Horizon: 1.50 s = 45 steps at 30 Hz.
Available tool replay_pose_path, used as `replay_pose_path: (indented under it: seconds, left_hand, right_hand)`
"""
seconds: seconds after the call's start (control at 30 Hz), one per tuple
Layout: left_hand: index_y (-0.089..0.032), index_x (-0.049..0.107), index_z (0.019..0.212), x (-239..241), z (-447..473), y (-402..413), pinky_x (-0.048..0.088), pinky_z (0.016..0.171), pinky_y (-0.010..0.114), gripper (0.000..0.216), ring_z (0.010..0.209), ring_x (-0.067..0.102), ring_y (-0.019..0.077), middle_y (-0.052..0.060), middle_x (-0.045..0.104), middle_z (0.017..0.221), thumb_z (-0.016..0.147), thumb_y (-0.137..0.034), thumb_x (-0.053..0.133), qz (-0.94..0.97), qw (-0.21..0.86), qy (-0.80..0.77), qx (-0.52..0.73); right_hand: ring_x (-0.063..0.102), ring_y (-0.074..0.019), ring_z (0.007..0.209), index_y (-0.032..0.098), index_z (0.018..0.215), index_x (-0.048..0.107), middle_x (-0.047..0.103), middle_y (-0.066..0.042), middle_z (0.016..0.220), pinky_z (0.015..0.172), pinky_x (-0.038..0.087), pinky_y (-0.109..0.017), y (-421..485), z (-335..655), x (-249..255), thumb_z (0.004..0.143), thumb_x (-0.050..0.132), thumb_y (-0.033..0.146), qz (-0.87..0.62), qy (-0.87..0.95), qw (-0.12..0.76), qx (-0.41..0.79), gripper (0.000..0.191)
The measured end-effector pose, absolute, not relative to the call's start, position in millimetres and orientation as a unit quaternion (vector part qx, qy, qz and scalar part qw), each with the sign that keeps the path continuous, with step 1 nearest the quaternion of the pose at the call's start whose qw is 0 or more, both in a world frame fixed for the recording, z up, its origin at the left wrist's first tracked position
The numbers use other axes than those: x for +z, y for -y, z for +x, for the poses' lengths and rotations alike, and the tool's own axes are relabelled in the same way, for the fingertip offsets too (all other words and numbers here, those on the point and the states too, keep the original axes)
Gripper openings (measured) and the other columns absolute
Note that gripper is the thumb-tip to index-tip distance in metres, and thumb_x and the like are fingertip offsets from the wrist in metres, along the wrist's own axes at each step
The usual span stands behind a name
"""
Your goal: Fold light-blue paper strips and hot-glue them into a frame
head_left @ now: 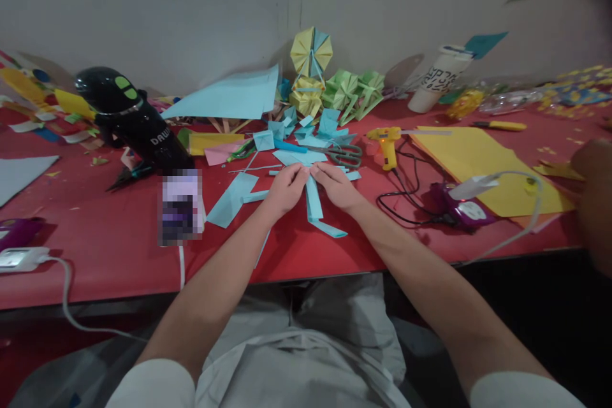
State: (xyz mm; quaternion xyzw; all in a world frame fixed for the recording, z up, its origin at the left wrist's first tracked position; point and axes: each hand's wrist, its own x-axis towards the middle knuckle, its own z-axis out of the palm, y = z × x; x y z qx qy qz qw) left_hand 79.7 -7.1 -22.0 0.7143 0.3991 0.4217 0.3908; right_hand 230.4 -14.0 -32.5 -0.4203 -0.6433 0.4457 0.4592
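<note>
My left hand and my right hand meet over the red table, fingertips pinched together. Both are closed on a light blue paper strip, whose folded lower end runs toward me between them. The fingertips hide its upper end. Just beyond lie scissors with dark handles, a blue pen-like tool and several folded blue paper pieces. Left of my left hand is a flat blue paper rectangle, with narrower strips around it.
A yellow hot glue gun and its cable lie right, near yellow paper sheets and a purple power strip. Left are a black bottle and a phone. Yellow and green paper lanterns stand behind. Another person's hand is far right.
</note>
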Motion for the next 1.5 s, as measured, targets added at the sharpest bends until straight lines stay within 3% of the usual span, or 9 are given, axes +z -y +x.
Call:
replay_pose_path:
  seconds: [0.23,0.5,0.73,0.9,1.13,1.37,1.5]
  left_hand:
    - [-0.021,0.035,0.062,-22.4,77.1,10.3,0.028,0.056,0.029,0.038,0.060,0.035,0.0136,-0.003,0.035,0.058,0.091,-0.042,0.048,0.693,0.443,-0.382,0.422]
    - [-0.020,0.036,0.060,-20.0,78.9,10.8,0.029,0.056,0.028,0.043,0.060,0.032,0.0124,-0.003,0.031,0.059,0.084,-0.051,0.055,0.663,0.470,-0.370,0.450]
    - [-0.019,0.044,0.062,-21.7,80.6,9.4,0.035,0.060,0.027,0.033,0.064,0.036,0.0124,-0.002,0.037,0.062,0.082,-0.042,0.058,0.608,0.518,-0.366,0.478]
    - [-0.020,0.036,0.059,-22.1,79.6,10.5,0.030,0.055,0.027,0.041,0.058,0.030,0.0112,-0.003,0.028,0.060,0.083,-0.043,0.060,0.613,0.521,-0.369,0.465]
    - [-0.020,0.036,0.059,-20.0,78.3,10.6,0.024,0.052,0.028,0.039,0.054,0.027,0.0100,-0.004,0.027,0.057,0.080,-0.042,0.061,0.602,0.551,-0.361,0.452]
    - [-0.020,0.040,0.060,-24.3,78.3,9.5,0.025,0.051,0.026,0.035,0.051,0.032,0.0092,-0.006,0.033,0.053,0.083,-0.039,0.058,0.608,0.552,-0.345,0.454]
    - [-0.020,0.042,0.062,-23.2,77.7,11.1,0.029,0.051,0.025,0.033,0.049,0.036,0.0091,-0.006,0.039,0.049,0.087,-0.037,0.054,0.620,0.551,-0.350,0.437]
  right_hand:
    - [0.029,-0.0130,0.060,0.023,0.064,0.038,0.032,0.004,0.062,0.058,0.027,-0.030,18.5,233.3,-25.8,0.087,0.051,0.070,-0.399,0.677,0.454,0.420,0.054]
    - [0.029,-0.0118,0.058,0.022,0.063,0.041,0.032,0.005,0.060,0.055,0.026,-0.029,19.9,232.8,-25.0,0.084,0.058,0.067,-0.396,0.639,0.471,0.460,0.052]
    - [0.030,-0.0112,0.055,0.022,0.061,0.040,0.031,0.005,0.057,0.054,0.028,-0.028,19.4,229.4,-28.5,0.083,0.063,0.060,-0.385,0.600,0.485,0.506,0.049]
    - [0.034,-0.0121,0.057,0.022,0.063,0.044,0.034,0.004,0.059,0.055,0.032,-0.028,19.4,229.8,-28.0,0.084,0.062,0.055,-0.385,0.598,0.480,0.513,0.043]
    - [0.033,-0.0119,0.055,0.022,0.064,0.046,0.034,0.005,0.059,0.053,0.031,-0.027,19.1,230.0,-31.1,0.083,0.063,0.047,-0.366,0.574,0.481,0.552,0.036]
    - [0.039,-0.0121,0.062,0.021,0.066,0.051,0.043,0.004,0.066,0.062,0.036,-0.026,10.6,230.3,-41.5,0.079,0.067,0.050,-0.370,0.544,0.501,0.563,0.036]
    - [0.036,-0.0111,0.061,0.020,0.065,0.050,0.040,0.004,0.064,0.060,0.033,-0.026,8.9,232.9,-42.6,0.081,0.065,0.048,-0.369,0.575,0.488,0.543,0.035]
